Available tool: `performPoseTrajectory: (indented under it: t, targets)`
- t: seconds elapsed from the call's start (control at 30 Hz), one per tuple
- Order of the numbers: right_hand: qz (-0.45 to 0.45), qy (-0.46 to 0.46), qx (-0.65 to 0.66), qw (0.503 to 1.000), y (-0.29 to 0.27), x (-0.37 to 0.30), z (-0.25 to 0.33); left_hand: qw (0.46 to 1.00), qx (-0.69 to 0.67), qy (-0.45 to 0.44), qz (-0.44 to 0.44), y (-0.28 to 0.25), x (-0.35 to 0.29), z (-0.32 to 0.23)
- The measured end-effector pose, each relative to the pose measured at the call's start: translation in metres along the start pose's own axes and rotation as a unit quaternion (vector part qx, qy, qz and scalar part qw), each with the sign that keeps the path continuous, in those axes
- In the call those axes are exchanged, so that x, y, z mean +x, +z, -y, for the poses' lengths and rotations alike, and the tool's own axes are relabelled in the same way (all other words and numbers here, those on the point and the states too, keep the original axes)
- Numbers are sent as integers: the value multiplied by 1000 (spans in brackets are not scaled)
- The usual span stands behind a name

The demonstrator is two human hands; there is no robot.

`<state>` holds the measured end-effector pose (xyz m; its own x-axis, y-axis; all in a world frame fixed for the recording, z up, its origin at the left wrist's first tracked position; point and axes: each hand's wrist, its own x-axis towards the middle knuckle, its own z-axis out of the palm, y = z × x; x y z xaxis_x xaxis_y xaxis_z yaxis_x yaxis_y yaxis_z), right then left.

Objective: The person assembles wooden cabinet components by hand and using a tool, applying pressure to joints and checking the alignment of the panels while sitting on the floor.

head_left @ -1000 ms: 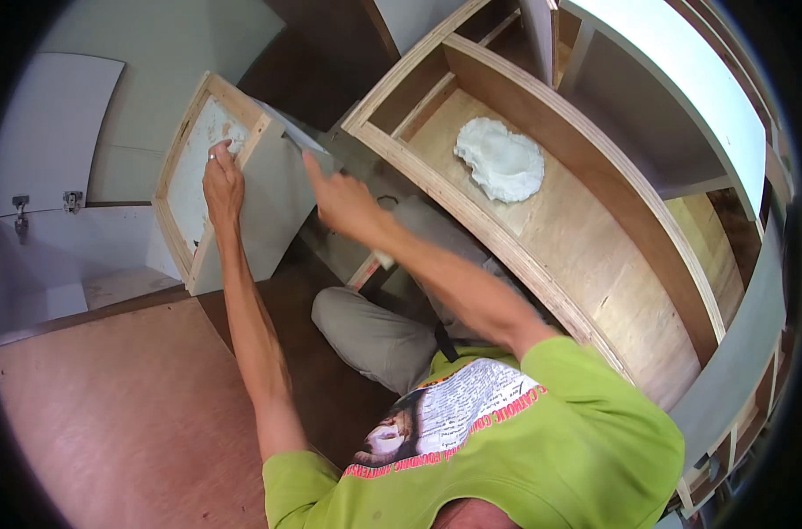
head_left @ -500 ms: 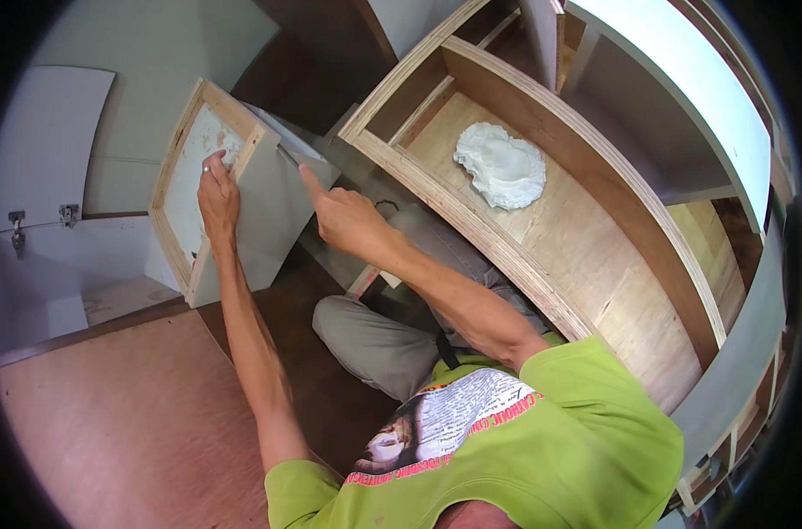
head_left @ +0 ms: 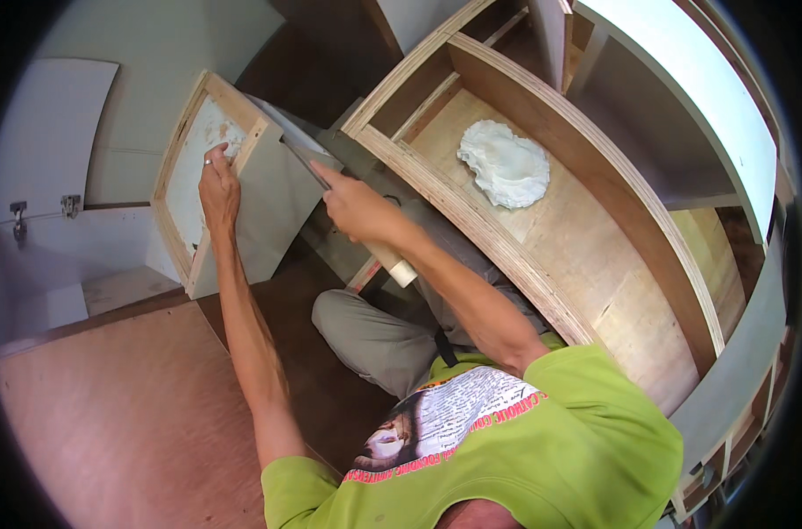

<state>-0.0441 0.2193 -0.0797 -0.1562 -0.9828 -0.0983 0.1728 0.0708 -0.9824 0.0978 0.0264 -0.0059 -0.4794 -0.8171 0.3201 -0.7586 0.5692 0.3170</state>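
Since half a second earlier, the right hand had drawn back toward the near right, leaving more of the metal shaft of the hand tool bare and its pale handle end in plain sight. That hand was closed around the tool, index finger laid along it, presumably to guide its line. The tool's far end lay at the far right edge of the framed box; whether it touched could not be told.

The box stood tilted at the far left, in front of the person. The left hand lay against its wooden rim with bent fingers, likely steadying it; whether the thumb pinched the rim could not be seen.

In count, there was one tool, one framed box and, to the right, one open cabinet frame with one crumpled white item lying inside, perhaps put there to stay within reach. At the left, one white door carried two hinges along its near edge.
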Motion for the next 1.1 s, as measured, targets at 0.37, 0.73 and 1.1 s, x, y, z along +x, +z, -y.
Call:
performPoseTrajectory:
  t: [0.37,0.73,1.1]
  targets:
    - [93,91,470,873,9,26,4,1000,-11,18,-4,2,-2,-14]
    - [-3,17,107,994,12,27,-9,1000,-12,15,4,2,-1,5]
    - [-86,-105,-318,938,15,-6,-5,1000,-12,10,-20,3,-4,-3]
